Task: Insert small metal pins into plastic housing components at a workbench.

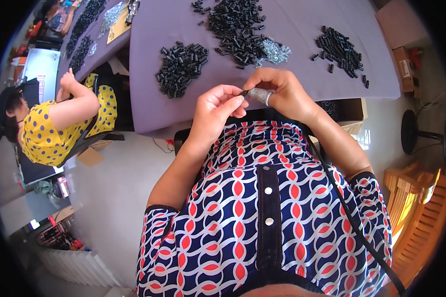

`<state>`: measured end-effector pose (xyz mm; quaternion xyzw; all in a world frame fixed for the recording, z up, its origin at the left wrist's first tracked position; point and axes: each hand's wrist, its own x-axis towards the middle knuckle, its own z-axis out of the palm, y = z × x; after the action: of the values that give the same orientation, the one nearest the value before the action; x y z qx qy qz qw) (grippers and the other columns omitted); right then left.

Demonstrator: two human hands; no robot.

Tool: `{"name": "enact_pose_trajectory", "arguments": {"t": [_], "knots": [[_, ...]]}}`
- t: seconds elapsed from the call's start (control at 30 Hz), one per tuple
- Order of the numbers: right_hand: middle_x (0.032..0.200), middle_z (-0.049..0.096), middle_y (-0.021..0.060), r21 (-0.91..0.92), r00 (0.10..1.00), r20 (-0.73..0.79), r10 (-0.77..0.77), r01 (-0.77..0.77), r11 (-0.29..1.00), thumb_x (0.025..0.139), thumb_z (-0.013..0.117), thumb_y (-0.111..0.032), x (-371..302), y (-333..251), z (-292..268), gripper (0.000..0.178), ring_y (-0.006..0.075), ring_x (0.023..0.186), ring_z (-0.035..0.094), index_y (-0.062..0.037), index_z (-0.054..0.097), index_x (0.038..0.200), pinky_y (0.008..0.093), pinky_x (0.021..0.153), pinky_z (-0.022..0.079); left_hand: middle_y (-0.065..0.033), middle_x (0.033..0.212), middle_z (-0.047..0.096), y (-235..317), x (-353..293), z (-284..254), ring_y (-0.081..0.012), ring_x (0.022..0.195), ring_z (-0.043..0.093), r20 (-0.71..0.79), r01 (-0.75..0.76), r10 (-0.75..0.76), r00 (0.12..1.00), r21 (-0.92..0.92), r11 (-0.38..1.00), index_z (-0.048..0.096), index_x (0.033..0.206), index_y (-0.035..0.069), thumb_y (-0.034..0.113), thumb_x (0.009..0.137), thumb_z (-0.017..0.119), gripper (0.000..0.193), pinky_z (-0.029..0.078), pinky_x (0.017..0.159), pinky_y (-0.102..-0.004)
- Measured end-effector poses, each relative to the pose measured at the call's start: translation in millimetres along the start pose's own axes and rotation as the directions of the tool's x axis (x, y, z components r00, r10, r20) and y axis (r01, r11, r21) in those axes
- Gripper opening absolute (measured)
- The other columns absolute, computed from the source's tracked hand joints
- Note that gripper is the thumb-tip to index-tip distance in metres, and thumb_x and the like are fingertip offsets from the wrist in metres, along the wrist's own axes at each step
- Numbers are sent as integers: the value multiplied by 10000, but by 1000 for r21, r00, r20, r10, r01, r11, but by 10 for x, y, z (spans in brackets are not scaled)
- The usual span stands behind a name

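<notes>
My left hand pinches a small black part between thumb and fingertips, just over the near edge of a grey-purple table. My right hand meets it from the right, fingers curled, with grey tape wrapped around one finger; it touches the same small part. Beyond the hands lie piles of small black parts: one at the left, a larger one in the middle, one at the right. A heap of small shiny metal pieces sits beside the middle pile.
A person in a yellow dotted top sits at the left by a second table that bears more black parts. A cardboard box stands at the right, a fan base and a wooden chair below it.
</notes>
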<state>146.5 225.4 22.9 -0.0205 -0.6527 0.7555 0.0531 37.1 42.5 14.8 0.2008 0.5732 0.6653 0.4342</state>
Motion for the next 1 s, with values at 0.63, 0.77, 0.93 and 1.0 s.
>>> {"name": "enact_pose_trajectory", "arguments": {"t": [0.63,0.77,0.93,1.0], "knots": [[919,643,153,-698,947,228,-224,320,641,682,604,114,-32,-171,75,301,394,853,625,2,664,955,386,743,523,-108,869,709,2,-69,-56,-132,704,667,37,132,-132,991,8,991,645,1063,-44,47,933,644,159,556,670,-251],[942,668,97,-570,978,176,-112,194,798,821,657,85,-75,-38,29,231,242,865,658,-18,679,1026,333,775,526,-107,861,708,-79,-104,-79,-131,689,664,91,245,-239,967,-66,967,649,1054,-35,62,938,639,152,557,655,-252],[986,689,101,-341,997,60,38,-15,940,879,624,75,-145,-144,15,346,181,905,664,-26,635,1209,307,834,529,-86,863,710,-10,-128,50,-123,697,657,52,232,-227,972,-131,964,656,1051,-3,97,937,654,151,543,658,-250],[986,699,138,-275,1000,10,14,-10,961,914,610,29,-184,-159,-33,427,215,911,683,-25,557,1334,330,852,532,-84,865,711,86,-120,103,-119,706,656,23,116,-115,993,-50,992,656,1042,3,107,937,659,148,537,673,-247]]}}
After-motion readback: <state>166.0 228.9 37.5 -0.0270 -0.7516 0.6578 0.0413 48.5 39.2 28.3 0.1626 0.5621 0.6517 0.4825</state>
